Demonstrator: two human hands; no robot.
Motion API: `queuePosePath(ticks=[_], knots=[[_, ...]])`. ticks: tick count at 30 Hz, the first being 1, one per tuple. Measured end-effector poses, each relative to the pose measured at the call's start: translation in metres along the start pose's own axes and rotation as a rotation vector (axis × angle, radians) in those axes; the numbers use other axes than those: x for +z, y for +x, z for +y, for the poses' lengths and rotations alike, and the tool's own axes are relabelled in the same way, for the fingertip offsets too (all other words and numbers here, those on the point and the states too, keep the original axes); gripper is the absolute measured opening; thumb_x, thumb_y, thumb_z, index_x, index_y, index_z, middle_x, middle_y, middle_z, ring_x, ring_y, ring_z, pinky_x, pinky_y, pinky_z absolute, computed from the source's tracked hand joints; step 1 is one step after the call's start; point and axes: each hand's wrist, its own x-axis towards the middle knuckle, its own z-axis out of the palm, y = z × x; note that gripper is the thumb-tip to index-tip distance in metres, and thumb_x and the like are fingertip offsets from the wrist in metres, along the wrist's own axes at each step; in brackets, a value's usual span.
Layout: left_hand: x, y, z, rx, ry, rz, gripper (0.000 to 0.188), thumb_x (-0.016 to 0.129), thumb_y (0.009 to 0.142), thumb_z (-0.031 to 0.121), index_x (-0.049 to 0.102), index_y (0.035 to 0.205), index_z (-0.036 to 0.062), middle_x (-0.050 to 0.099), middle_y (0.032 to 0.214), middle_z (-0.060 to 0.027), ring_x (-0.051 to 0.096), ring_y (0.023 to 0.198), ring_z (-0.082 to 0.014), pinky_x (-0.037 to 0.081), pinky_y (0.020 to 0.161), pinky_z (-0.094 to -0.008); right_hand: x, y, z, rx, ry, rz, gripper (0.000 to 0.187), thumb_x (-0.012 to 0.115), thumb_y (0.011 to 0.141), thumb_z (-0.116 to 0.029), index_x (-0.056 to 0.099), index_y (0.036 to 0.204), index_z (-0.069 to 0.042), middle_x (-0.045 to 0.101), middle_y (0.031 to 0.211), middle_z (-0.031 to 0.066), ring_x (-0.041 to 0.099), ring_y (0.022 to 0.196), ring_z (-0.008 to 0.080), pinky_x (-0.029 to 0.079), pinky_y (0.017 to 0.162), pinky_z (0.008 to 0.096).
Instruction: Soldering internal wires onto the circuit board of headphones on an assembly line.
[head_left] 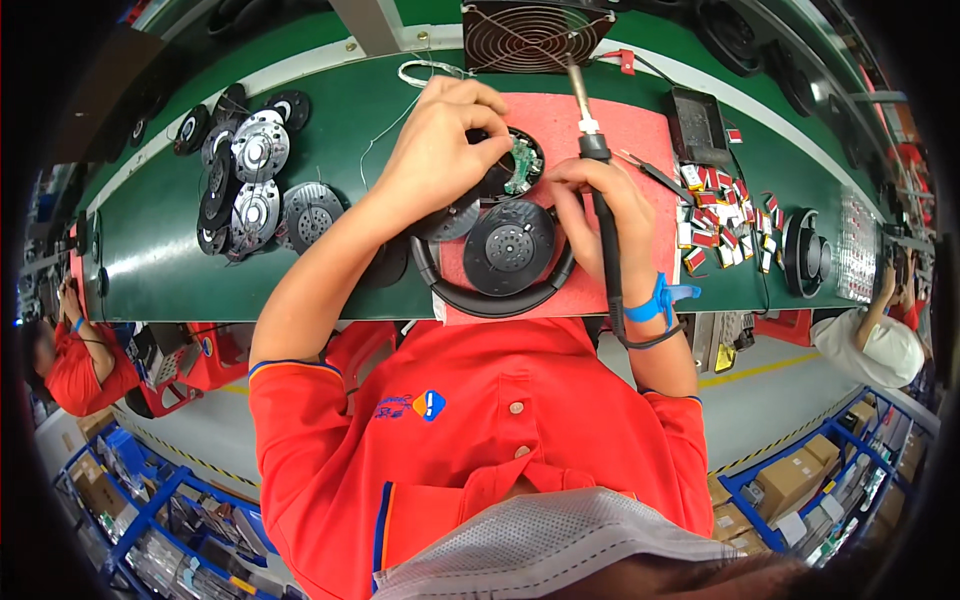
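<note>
Green workbench [150, 230] with pink mat [630, 130]: an open ear cup [496, 183], bearing a green circuit board [524, 165], lies over the mat between both hands. Right hand [627, 205] grips a soldering iron [595, 148]; whether the left hand [445, 135] pinches anything cannot be told. Probably light and stiff, with a fragile board, the cup is best held by its rim.

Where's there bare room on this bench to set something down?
Bare green bench lies left of the round discs, and between them and the white cable. Crowded: the pink pad around your left hand and right hand, and the battery pile rightward.
</note>
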Motion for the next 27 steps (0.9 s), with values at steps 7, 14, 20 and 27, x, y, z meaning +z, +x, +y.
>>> queuePosePath(ticks=[7,14,20,27], knots=[[0.007,-0.001,-0.010,-0.055,-0.022,-0.067,0.008,0.067,0.069,0.009,0.070,0.072,0.0014,0.067,0.101,-0.0063,0.052,0.102,-0.0286,0.042,0.093,-0.0362,-0.013,-0.003,-0.010,-0.006,0.095,0.025,0.017,0.056,0.093,-0.013,0.061,0.104,0.000,0.061,0.075,0.0097,0.057,0.068,0.0178,0.045,0.063,0.0279],[0.008,-0.004,-0.006,-0.103,-0.039,-0.127,0.011,0.066,0.067,0.009,0.071,0.072,0.0011,0.068,0.099,-0.0067,0.052,0.101,-0.0299,0.043,0.092,-0.0373,-0.015,0.002,-0.012,-0.216,-0.022,0.109,0.038,0.054,0.094,-0.035,0.066,0.085,0.001,0.045,0.059,0.0035,0.041,0.055,0.0152,0.030,0.051,0.0286],[0.006,-0.003,-0.007,-0.141,-0.055,-0.170,0.012,0.066,0.067,0.011,0.071,0.073,0.0013,0.068,0.101,-0.0071,0.052,0.100,-0.0300,0.042,0.092,-0.0378,-0.014,-0.001,-0.008,-0.199,-0.023,0.080,0.035,0.051,0.095,-0.027,0.065,0.077,0.000,0.048,0.056,0.0044,0.042,0.049,0.0156,0.029,0.046,0.0291],[0.000,0.001,-0.011,-0.134,-0.095,-0.226,0.011,0.067,0.073,0.012,0.069,0.079,0.0030,0.066,0.107,-0.0058,0.052,0.106,-0.0260,0.040,0.095,-0.0351,-0.013,0.001,0.000,-0.217,0.035,0.115,0.033,0.054,0.094,-0.028,0.065,0.088,0.002,0.053,0.056,0.0053,0.045,0.049,0.0124,0.031,0.044,0.0270]])
